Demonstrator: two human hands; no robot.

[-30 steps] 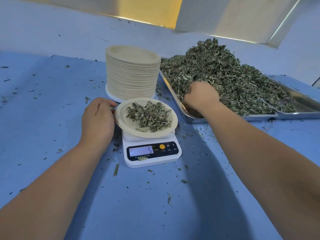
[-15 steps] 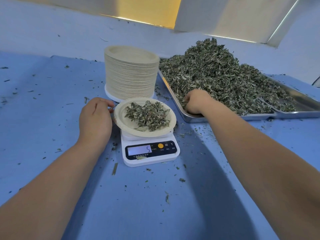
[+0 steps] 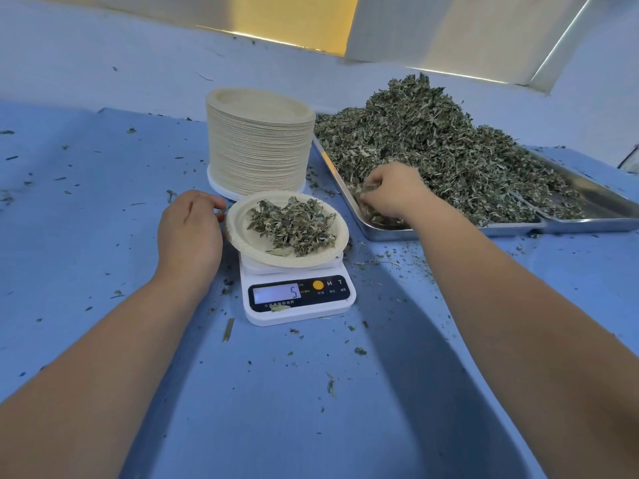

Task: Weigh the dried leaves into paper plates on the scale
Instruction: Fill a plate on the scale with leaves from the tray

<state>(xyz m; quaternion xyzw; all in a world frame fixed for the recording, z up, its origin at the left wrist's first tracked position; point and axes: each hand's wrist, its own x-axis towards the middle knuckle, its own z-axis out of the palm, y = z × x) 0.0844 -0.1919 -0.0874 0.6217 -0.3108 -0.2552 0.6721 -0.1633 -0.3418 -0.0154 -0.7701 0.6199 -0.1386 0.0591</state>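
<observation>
Head view down onto scale (image 3: 297, 300)

right hand (image 3: 394, 193) | drawn back from dried leaves (image 3: 432, 150) heap to tray (image 3: 501, 231) corner | fingers (image 3: 378, 203) now curled round a pinch

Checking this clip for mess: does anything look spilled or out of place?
Yes: leaf crumbs are scattered over the blue table around the scale, one leaf scrap lies on the scale's front panel under the display, and the paper plate sits off-centre, overhanging the scale's left side.
</observation>
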